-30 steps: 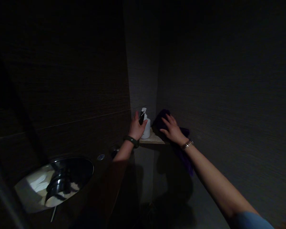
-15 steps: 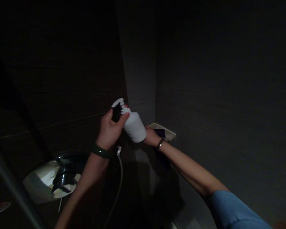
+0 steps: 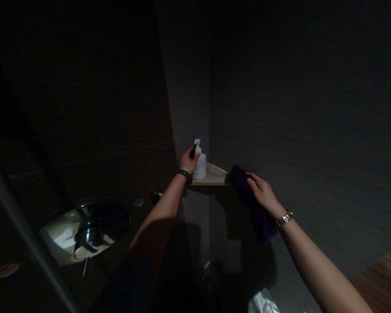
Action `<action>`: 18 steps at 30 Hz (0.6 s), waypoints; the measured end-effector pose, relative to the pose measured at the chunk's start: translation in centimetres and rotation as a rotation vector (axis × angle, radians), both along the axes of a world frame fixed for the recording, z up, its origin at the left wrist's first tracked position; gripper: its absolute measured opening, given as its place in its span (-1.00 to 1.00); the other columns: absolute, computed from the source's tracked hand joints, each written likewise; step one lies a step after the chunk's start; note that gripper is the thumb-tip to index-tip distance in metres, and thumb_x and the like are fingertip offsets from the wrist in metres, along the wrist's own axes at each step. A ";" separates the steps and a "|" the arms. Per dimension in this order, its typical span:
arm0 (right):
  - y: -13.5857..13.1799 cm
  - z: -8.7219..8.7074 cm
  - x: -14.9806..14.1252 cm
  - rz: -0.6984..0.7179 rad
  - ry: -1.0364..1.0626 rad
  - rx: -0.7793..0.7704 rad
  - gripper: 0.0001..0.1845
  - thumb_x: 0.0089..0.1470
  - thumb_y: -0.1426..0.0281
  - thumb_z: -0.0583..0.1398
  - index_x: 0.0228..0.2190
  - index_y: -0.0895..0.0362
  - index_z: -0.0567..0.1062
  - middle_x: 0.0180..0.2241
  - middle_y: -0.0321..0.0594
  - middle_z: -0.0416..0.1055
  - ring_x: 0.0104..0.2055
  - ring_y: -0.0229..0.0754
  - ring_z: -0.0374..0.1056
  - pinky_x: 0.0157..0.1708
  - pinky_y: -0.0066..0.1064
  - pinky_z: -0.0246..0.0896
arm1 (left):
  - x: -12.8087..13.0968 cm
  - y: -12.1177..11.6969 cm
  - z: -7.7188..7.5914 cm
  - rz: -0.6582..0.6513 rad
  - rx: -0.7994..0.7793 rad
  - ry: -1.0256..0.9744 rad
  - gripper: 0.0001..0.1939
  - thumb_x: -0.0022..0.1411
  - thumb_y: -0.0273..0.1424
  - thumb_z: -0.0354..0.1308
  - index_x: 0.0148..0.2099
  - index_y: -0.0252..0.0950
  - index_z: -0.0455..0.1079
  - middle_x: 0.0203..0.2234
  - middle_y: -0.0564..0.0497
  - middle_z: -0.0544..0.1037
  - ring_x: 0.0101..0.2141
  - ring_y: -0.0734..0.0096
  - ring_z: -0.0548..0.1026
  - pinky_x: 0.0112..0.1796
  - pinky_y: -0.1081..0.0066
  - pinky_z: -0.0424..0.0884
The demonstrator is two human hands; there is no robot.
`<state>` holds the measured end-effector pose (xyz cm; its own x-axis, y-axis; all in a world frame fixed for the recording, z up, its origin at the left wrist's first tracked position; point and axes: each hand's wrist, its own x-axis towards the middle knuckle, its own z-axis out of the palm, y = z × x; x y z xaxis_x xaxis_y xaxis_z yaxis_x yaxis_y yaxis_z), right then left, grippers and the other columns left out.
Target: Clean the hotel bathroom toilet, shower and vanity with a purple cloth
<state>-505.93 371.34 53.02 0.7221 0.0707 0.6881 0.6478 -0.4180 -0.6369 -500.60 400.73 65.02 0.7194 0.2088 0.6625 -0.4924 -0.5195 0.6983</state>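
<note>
A white pump bottle (image 3: 200, 167) stands upright on the left part of a corner shelf (image 3: 217, 176). Around its neck and upper side my left hand (image 3: 188, 161) is closed, with a dark bangle on the wrist. To the right of the shelf, my right hand (image 3: 262, 191) grips a dark purple cloth (image 3: 249, 195), which hangs down below the fingers. A metal watch (image 3: 284, 218) is on that wrist. The cloth's upper end is close to the shelf's right corner; whether they touch I cannot tell.
A shiny round shower control plate (image 3: 117, 221) is on the dark left wall. A grey bar (image 3: 29, 239) slants across the lower left. Low in the corner is a floor drain (image 3: 209, 278), and a crumpled silvery bag (image 3: 263, 302) lies at the bottom.
My left hand has moved the pump bottle from a tilted hold in the air to upright on the shelf. My right hand has come away from the bottle to the right, with the cloth.
</note>
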 end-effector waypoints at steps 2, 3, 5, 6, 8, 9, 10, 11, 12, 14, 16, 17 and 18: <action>0.9 0.4 -0.6 -0.062 -0.033 0.138 -0.48 0.28 0.09 0.04 -0.01 0.18 0.55 -0.02 0.02 0.57 0.00 0.01 0.50 0.07 -0.09 0.41 | -0.5 0.4 -1.1 -0.009 -0.019 -0.006 -0.51 0.18 -0.50 0.27 0.17 -0.48 0.44 0.12 -0.35 0.55 0.18 0.02 0.48 0.24 0.07 0.31; 1.5 0.9 -0.6 -0.096 -0.068 0.181 -0.49 0.29 0.10 0.03 0.00 0.17 0.54 -0.02 0.01 0.57 0.00 0.01 0.49 0.07 -0.09 0.41 | -1.1 0.8 -1.7 -0.010 -0.057 -0.015 -0.50 0.19 -0.49 0.27 0.19 -0.45 0.42 0.16 -0.32 0.52 0.21 0.07 0.45 0.27 0.10 0.27; 3.3 2.2 0.1 -0.146 -0.169 0.188 -0.52 0.31 0.15 0.03 0.04 0.15 0.51 0.02 0.01 0.54 0.05 0.01 0.46 0.12 -0.05 0.37 | -3.0 1.6 -3.4 -0.012 -0.207 -0.032 -0.53 0.23 -0.48 0.26 0.18 -0.37 0.41 0.19 -0.25 0.50 0.21 0.20 0.44 0.26 0.20 0.29; 4.4 2.9 0.8 -0.151 -0.215 0.142 -0.53 0.31 0.19 0.03 0.07 0.15 0.50 0.05 0.02 0.52 0.09 0.02 0.43 0.16 -0.03 0.33 | -4.2 1.9 -4.4 -0.030 -0.322 -0.016 -0.56 0.24 -0.46 0.27 0.17 -0.33 0.41 0.17 -0.21 0.51 0.14 0.26 0.49 0.18 0.25 0.39; 7.1 4.0 2.2 -0.105 -0.227 -0.039 -0.57 0.29 0.28 0.08 0.09 0.18 0.50 0.09 0.07 0.49 0.15 0.07 0.38 0.21 0.02 0.27 | -7.3 2.2 -6.6 -0.115 -0.596 0.101 -0.58 0.25 -0.37 0.30 0.13 -0.27 0.38 -0.03 -0.10 0.58 -0.16 0.39 0.59 -0.19 0.39 0.56; 8.4 4.1 2.7 -0.074 -0.189 -0.142 -0.58 0.27 0.32 0.11 0.07 0.20 0.52 0.08 0.10 0.49 0.16 0.10 0.36 0.21 0.04 0.26 | -8.9 2.3 -7.8 -0.198 -0.739 0.194 -0.58 0.25 -0.28 0.32 0.11 -0.24 0.37 -0.17 -0.03 0.57 -0.34 0.46 0.55 -0.41 0.48 0.50; 9.5 3.8 3.1 -0.049 -0.138 -0.224 -0.60 0.25 0.35 0.13 0.04 0.22 0.54 0.06 0.13 0.50 0.15 0.13 0.36 0.21 0.05 0.25 | -10.6 2.3 -8.9 -0.294 -0.877 0.280 -0.55 0.24 -0.17 0.33 0.08 -0.23 0.35 -0.29 0.04 0.53 -0.49 0.54 0.45 -0.56 0.55 0.37; 10.4 3.1 3.0 -0.028 -0.091 -0.266 -0.62 0.23 0.37 0.14 0.01 0.23 0.56 0.04 0.13 0.52 0.14 0.15 0.37 0.20 0.06 0.25 | -12.3 2.4 -9.9 -0.398 -0.998 0.359 -0.51 0.23 -0.06 0.31 0.05 -0.24 0.34 -0.39 0.09 0.47 -0.58 0.60 0.35 -0.65 0.60 0.24; 10.9 2.1 2.6 -0.008 -0.055 -0.259 -0.63 0.24 0.36 0.13 -0.01 0.23 0.57 0.02 0.12 0.53 0.13 0.15 0.39 0.19 0.06 0.26 | -13.8 2.4 -10.8 -0.496 -1.097 0.425 -0.47 0.22 0.04 0.27 0.00 -0.25 0.34 -0.44 0.12 0.42 -0.63 0.63 0.27 -0.68 0.62 0.16; 11.0 -0.8 0.6 0.036 0.015 -0.115 -0.59 0.28 0.24 0.09 -0.02 0.20 0.57 -0.01 0.07 0.55 0.08 0.11 0.43 0.16 0.03 0.31 | -16.3 2.8 -12.2 -0.632 -1.225 0.489 -0.42 0.26 0.15 0.13 -0.03 -0.27 0.33 -0.47 0.11 0.39 -0.64 0.63 0.24 -0.70 0.62 0.11; 10.6 -4.5 -2.5 0.062 0.163 0.102 -0.46 0.28 0.05 0.05 -0.03 0.18 0.57 -0.05 0.06 0.57 -0.03 0.09 0.49 0.07 0.01 0.39 | -17.8 3.5 -13.5 -0.671 -1.284 0.507 -0.42 0.31 0.16 0.03 -0.01 -0.27 0.34 -0.44 0.06 0.41 -0.61 0.58 0.29 -0.70 0.59 0.14; 10.5 -6.4 -4.3 0.040 0.262 0.201 -0.38 0.25 -0.05 0.04 -0.04 0.18 0.57 -0.07 0.07 0.58 -0.07 0.10 0.51 0.05 0.03 0.41 | -18.2 4.0 -14.3 -0.672 -1.300 0.518 -0.43 0.32 0.14 0.03 0.01 -0.26 0.35 -0.43 0.05 0.42 -0.60 0.55 0.31 -0.70 0.58 0.15; 10.6 -8.2 -6.2 -0.003 0.357 0.285 -0.32 0.22 -0.12 0.04 -0.04 0.18 0.57 -0.06 0.09 0.57 -0.07 0.12 0.51 0.06 0.07 0.42 | -18.4 4.5 -15.3 -0.658 -1.310 0.531 -0.45 0.31 0.12 0.06 0.04 -0.24 0.36 -0.41 0.05 0.44 -0.59 0.54 0.33 -0.69 0.57 0.17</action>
<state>-512.12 381.94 44.79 0.9177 -0.0876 0.3874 0.3656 -0.1950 -0.9101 -518.98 405.19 49.72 0.9971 -0.0179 -0.0734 0.0606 0.7692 0.6361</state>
